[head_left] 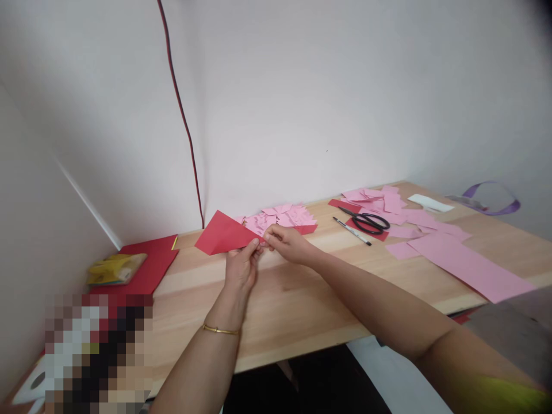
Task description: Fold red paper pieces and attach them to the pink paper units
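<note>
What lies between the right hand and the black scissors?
In the head view: wooden tabletop, then a white pen, much nearer the black scissors than the right hand.

One kite-shaped red paper (221,233) in the fingers (273,232). Right of them: one pair of black metal scissors (357,217), one slim white pen (352,231), uncountable pink paper scraps (392,202) tbh.

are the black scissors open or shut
Shut: the black scissors show their blades together, tapering to one narrow point.
</note>
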Demonstrator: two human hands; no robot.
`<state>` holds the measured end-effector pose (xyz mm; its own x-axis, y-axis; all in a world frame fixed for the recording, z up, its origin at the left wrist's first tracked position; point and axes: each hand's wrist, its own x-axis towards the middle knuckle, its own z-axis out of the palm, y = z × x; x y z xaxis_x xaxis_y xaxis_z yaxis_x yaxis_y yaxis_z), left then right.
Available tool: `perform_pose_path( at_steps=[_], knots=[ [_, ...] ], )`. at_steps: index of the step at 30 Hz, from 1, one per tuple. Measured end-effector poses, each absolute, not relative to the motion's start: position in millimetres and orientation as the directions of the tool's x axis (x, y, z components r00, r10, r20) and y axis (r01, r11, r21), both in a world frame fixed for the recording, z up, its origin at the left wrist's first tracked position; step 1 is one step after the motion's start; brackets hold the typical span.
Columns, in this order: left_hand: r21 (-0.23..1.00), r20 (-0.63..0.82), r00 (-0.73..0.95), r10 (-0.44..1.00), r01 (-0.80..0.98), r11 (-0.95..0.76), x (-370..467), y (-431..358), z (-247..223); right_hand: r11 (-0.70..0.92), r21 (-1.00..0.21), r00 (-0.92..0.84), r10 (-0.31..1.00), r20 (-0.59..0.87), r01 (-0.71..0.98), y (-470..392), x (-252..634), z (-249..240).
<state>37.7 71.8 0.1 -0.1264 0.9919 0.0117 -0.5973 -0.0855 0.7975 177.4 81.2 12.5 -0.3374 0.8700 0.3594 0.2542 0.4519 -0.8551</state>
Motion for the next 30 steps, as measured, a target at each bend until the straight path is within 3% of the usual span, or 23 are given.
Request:
perform_pose_path(
  at_steps=[16, 30],
  knots=[
    [0.846, 0.064, -0.078, 0.995, -0.525, -0.095, 36, 75, -6, 0.457, -0.839, -0.374, 0.863, 0.339, 0.296, 81, 177, 11],
    [0.785, 0.083, -0.236, 0.968, -0.583, -0.21, 8, 84, 4, 0.455, -0.848, -0.416, 0.85, 0.322, 0.272, 84, 184, 8]
  ],
)
